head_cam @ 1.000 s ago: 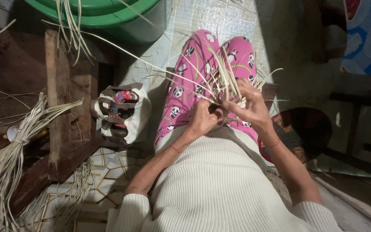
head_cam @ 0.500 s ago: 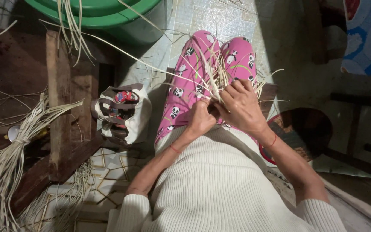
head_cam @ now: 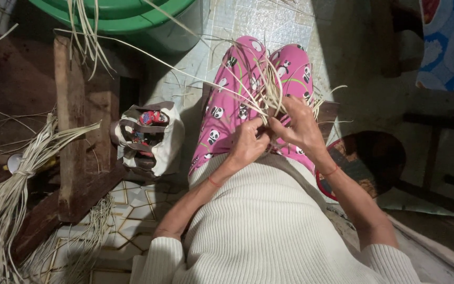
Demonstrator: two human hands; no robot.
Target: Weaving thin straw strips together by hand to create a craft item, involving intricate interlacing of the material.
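Observation:
On my lap, over pink patterned trousers (head_cam: 227, 100), lies a small piece of weaving made of pale straw strips (head_cam: 266, 92), its loose ends fanning up and away. My left hand (head_cam: 247, 144) pinches the strips at the near edge of the weaving. My right hand (head_cam: 299, 125) grips the strips just to the right, fingers curled into the bundle. The two hands touch each other. One long strip (head_cam: 148, 55) runs from the weaving up to the left.
A green plastic tub (head_cam: 132, 16) stands at the top left. Left of my legs sit a cloth bag (head_cam: 151, 137) with coloured things inside, a wooden bench (head_cam: 77, 121) and a tied bundle of straw strips (head_cam: 6, 205). A dark round stool (head_cam: 371, 160) stands at right on the tiled floor.
My right hand has opened up and shifted slightly right along the strips, its fingers working into the bundle. The left hand stays in place, pinching.

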